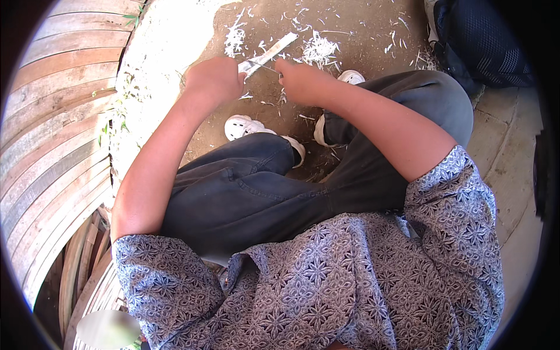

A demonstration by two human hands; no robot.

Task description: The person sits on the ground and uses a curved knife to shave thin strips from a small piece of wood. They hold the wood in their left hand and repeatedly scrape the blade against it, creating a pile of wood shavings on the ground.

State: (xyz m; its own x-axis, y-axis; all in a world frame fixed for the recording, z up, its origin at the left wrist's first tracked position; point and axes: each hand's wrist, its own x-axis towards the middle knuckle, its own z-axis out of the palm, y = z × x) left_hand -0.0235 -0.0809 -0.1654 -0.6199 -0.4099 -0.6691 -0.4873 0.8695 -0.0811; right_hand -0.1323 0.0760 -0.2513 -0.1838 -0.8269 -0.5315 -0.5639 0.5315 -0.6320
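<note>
My left hand (216, 80) is closed around the lower end of a pale, flat strip of wood (274, 51), which slants up and to the right over the ground. In my closed right hand (303, 83) is a knife (265, 67). Its thin blade points left and lies across the strip close to my left fingers. The knife's handle is hidden inside my right fist. Curled white wood shavings (319, 50) are heaped just beyond my right hand, and a smaller heap of shavings (234, 42) lies beyond my left.
My feet in white clogs (244, 126) rest on the brown dirt ground (373, 23), below my hands. Stacked wooden planks (61, 111) line the left side. A dark mesh-covered bag-like thing (484, 41) stands at the upper right, beside pale paving (496, 134).
</note>
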